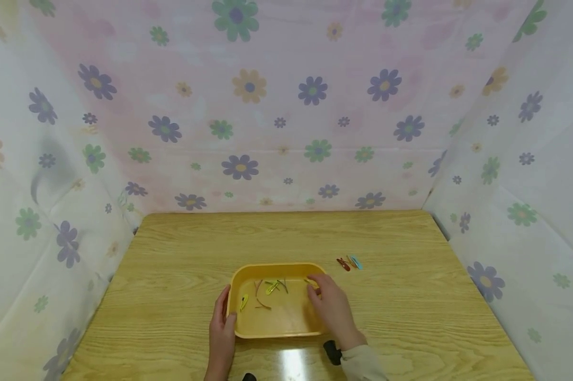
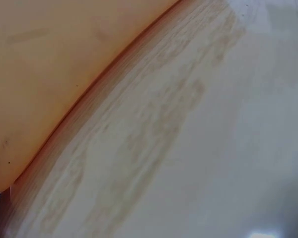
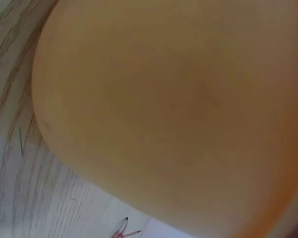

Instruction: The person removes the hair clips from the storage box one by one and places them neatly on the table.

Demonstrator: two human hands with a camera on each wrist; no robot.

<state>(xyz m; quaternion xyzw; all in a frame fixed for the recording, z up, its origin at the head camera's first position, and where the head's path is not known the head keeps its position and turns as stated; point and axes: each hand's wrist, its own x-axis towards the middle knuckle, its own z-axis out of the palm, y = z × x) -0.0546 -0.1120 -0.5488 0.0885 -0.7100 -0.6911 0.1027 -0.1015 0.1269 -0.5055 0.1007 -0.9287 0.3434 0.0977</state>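
one yellow tray [image 1: 288,321], held at its left end

item: my left grip [image 1: 222,324], on the tray's left end; thumb at the rim, other fingers along the outer wall, holding it.

item: my right grip [image 1: 335,307], over the tray's right end; thumb and forefinger bent toward each other beside a small yellowish clip [image 1: 307,281]. i cannot tell whether they pinch it.

item: the tray itself, flat on the desk [image 1: 181,248], a shallow rectangle with rounded corners. the left wrist view shows a stretch of its outer wall above the desk; the right wrist view is mostly filled by its wall.

contents, apart from the clip at my right fingers: one yellow clip [image 1: 244,302], near the left wall; two thin reddish-brown pieces, an upper one [image 1: 258,288] and a lower one [image 1: 263,305], left of centre; one yellow-green clip [image 1: 271,288], near the far wall; one thin dark piece [image 1: 285,286], just right of it.

outside, on the desk beyond the tray's far right corner: one red clip [image 1: 345,265], one brownish clip [image 1: 350,261] and one blue clip [image 1: 357,262], lying close together.

surround: flower-printed cloth [image 1: 277,100], behind the desk and at both sides; one pale sleeve [image 1: 363,364], on my right arm.
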